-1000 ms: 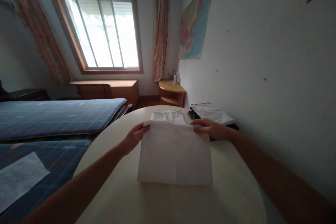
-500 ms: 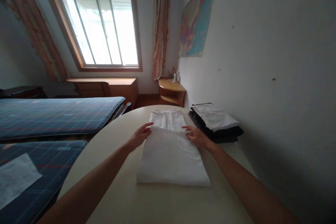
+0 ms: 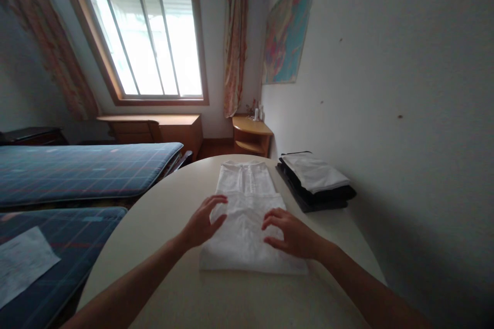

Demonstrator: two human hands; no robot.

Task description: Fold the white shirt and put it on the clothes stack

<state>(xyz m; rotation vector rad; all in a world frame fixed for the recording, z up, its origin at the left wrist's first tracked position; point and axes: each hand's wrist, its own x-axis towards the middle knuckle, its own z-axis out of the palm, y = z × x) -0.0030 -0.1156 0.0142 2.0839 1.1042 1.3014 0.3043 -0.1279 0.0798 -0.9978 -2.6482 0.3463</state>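
Note:
A white garment (image 3: pixel 245 216) lies partly folded on a round cream table (image 3: pixel 173 267), its near half doubled over and its far part stretched flat toward the table's back edge. My left hand (image 3: pixel 203 222) rests on the folded part's left side with fingers spread flat. My right hand (image 3: pixel 291 234) presses on its right side, fingers apart as well. Neither hand grips the cloth.
A stack of folded clothes (image 3: pixel 314 180), white on top of black, sits at the table's right against the wall. Two beds with blue plaid covers (image 3: pixel 77 169) stand on the left, a white sheet (image 3: pixel 19 264) on the nearer one. Wooden desk, corner shelf and window lie beyond.
Both hands carried the garment's near half forward and laid it down, let go of its edge, then drew back toward me and now rest flat on the fold.

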